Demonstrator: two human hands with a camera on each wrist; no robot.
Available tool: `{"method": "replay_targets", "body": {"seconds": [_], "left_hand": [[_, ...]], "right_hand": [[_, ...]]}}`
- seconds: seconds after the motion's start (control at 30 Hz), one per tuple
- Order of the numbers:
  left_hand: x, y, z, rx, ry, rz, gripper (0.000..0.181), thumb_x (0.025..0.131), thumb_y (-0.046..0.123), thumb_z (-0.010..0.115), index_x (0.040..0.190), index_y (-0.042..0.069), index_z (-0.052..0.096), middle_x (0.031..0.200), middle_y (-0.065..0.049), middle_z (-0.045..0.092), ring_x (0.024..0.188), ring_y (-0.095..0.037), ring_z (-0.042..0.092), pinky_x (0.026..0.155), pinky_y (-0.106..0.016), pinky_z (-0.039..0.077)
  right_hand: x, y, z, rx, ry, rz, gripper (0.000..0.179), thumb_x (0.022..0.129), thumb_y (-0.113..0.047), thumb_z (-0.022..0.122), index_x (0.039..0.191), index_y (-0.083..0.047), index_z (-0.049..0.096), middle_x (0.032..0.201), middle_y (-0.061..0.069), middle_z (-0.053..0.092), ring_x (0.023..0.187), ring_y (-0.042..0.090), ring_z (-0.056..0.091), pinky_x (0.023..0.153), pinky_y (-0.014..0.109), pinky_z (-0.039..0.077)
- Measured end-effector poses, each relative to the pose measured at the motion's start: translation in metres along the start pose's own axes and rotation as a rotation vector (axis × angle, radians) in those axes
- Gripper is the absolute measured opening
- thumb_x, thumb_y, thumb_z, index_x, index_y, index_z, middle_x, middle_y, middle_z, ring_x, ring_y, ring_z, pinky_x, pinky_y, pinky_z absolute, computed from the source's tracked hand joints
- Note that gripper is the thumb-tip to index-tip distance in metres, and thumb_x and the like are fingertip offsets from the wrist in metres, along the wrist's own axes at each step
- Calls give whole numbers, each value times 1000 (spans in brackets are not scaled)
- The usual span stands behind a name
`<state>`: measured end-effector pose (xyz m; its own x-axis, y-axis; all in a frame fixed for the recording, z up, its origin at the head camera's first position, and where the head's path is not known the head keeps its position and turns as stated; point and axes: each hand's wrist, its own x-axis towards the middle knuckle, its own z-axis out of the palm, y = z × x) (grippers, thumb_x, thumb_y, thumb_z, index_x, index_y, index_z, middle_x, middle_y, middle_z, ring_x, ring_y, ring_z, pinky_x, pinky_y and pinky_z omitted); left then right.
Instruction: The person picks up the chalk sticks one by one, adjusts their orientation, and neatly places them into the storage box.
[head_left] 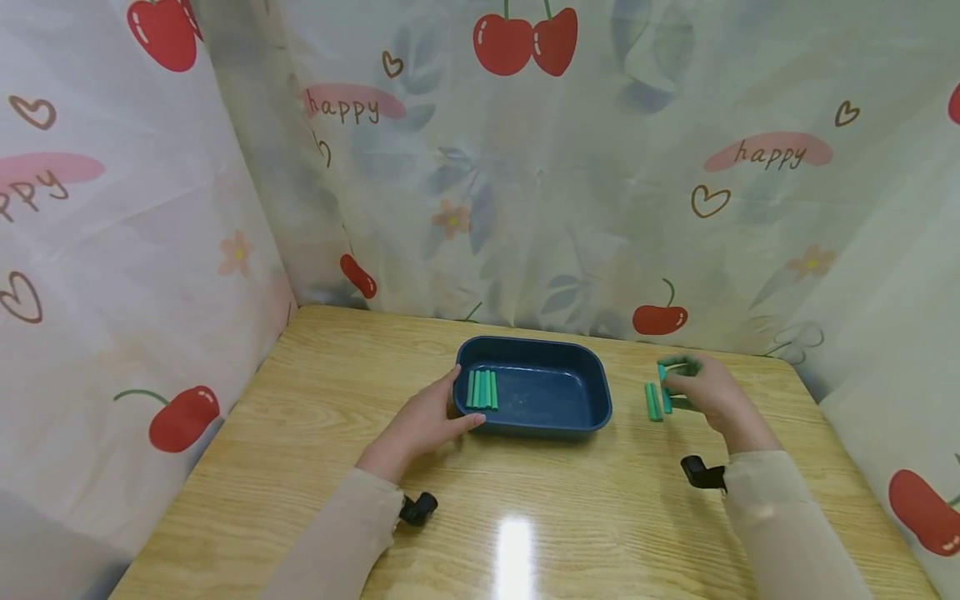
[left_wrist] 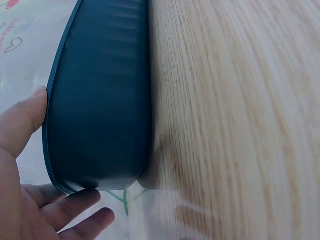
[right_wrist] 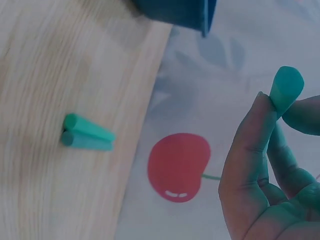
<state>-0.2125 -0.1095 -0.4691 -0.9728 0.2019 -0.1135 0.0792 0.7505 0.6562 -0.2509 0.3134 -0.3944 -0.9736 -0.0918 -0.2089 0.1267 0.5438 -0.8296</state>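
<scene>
My right hand (head_left: 702, 389) pinches a stick of green chalk (right_wrist: 286, 89) between thumb and fingertips, and its fingers look stained green. Just left of that hand, two more green chalk sticks (head_left: 653, 402) lie side by side on the table; the right wrist view shows the same pair (right_wrist: 87, 133). A dark blue plastic tray (head_left: 558, 429) stands in the middle. My left hand (head_left: 427, 421) holds its left end, thumb at the near rim and fingers around the corner. Inside, several green chalk sticks (head_left: 482, 390) are lined up against the left end.
The wooden table (head_left: 360, 358) carries all of this. Cloth printed with cherries and hearts (head_left: 525, 167) hangs behind it and on both sides. A black wrist mount (head_left: 418, 508) sticks out from the left sleeve, another mount (head_left: 702, 472) from the right.
</scene>
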Motion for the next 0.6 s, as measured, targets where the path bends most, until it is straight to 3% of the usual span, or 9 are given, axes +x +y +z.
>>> {"method": "replay_targets", "body": {"seconds": [0.3, 0.6], "left_hand": [[1, 0, 1, 6, -2, -2, 101, 88, 59, 69, 162, 18, 15, 162, -9, 30, 147, -28, 32, 117, -48, 31], [1, 1, 0, 1, -6, -3, 100, 88, 58, 70, 162, 18, 15, 162, -8, 30, 147, -27, 31, 117, -47, 31]], "right_hand": [[-7, -16, 9, 76, 11, -58, 48, 99, -10, 57, 139, 13, 42, 102, 8, 57, 92, 20, 64, 82, 31, 57], [-13, -36, 19, 143, 16, -105, 48, 101, -11, 55, 139, 12, 39, 110, 12, 51, 91, 14, 59, 80, 26, 56]]}}
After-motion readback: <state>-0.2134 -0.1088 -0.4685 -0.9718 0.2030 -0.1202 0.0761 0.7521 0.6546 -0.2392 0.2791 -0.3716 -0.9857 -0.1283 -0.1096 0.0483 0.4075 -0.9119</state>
